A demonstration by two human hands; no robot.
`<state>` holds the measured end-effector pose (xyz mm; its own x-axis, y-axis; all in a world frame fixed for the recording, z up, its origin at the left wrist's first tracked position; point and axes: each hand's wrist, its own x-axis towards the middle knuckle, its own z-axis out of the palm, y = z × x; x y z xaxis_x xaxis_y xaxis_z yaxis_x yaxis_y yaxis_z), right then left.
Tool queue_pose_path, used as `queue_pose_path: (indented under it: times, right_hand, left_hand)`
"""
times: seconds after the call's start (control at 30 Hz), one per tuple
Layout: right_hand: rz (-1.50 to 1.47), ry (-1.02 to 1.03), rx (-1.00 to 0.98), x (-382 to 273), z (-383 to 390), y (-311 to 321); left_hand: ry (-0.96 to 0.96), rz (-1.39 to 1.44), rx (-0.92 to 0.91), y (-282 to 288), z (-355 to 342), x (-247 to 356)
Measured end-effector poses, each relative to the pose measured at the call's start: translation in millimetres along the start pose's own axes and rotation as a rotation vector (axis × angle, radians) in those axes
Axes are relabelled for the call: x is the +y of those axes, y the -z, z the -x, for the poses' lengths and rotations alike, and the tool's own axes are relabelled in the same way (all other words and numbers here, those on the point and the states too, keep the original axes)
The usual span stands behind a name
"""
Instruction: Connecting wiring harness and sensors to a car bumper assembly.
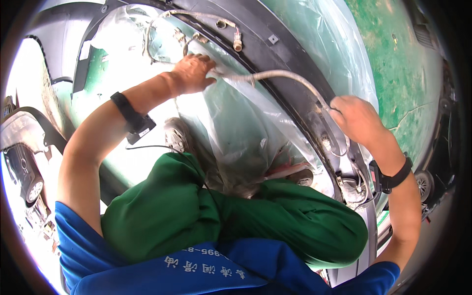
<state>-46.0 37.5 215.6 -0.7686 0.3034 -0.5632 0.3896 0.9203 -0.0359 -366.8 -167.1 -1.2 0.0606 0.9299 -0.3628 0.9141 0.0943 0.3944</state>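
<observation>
A grey wiring harness [290, 74] in ribbed sleeving arches across a black car bumper [275, 39]. At its left stretch, my left hand [193, 73] curls its fingers over the sleeving, with the thumb toward the bumper. My right hand [358, 118] is closed around the harness farther right, over the bumper; its fingertips are partly hidden. A pale plug connector [238, 43] hangs from the far branch of the harness. Another connector [326, 143] sits on the bumper below my right hand. The harness looks smeared by motion beside my left hand.
Clear plastic sheeting [236, 123] lies under and beyond the bumper, over a green floor [398, 73]. A fixture with wires [353, 189] is on the bumper near my right forearm. My shoe [176, 135] stands by the sheeting. Car parts [29, 167] are at the left.
</observation>
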Motion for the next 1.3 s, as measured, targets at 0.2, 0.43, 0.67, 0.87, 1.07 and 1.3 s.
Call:
queue_pose_path:
  times: [0.2,0.43,0.67,0.87,1.07,1.3]
  right_hand:
    - [-0.077,0.093,0.01,-56.9,-97.8,-2.9]
    - [-0.304,-0.094,0.282,-100.4,-169.3,-63.9]
    - [-0.67,-0.547,0.189,-106.8,-227.4,-80.8]
    - [-0.794,-0.468,0.347,-110.2,-250.7,-89.6]
    - [-0.938,-0.27,0.564,-91.9,-245.6,-79.3]
    - [-1.478,-0.169,0.305,-89.7,-237.4,-41.4]
  left_hand:
    - [0.008,0.221,-0.297,21.5,-13.9,-5.8]
    - [-0.146,0.355,-0.346,23.3,8.2,-0.5]
    - [-0.318,0.44,-0.667,46.2,23.6,39.5]
    - [-0.366,0.339,-0.804,51.5,28.2,53.4]
    - [0.297,0.632,0.279,84.4,-0.4,-25.8]
    - [0.195,0.95,0.115,86.7,-2.9,-55.5]
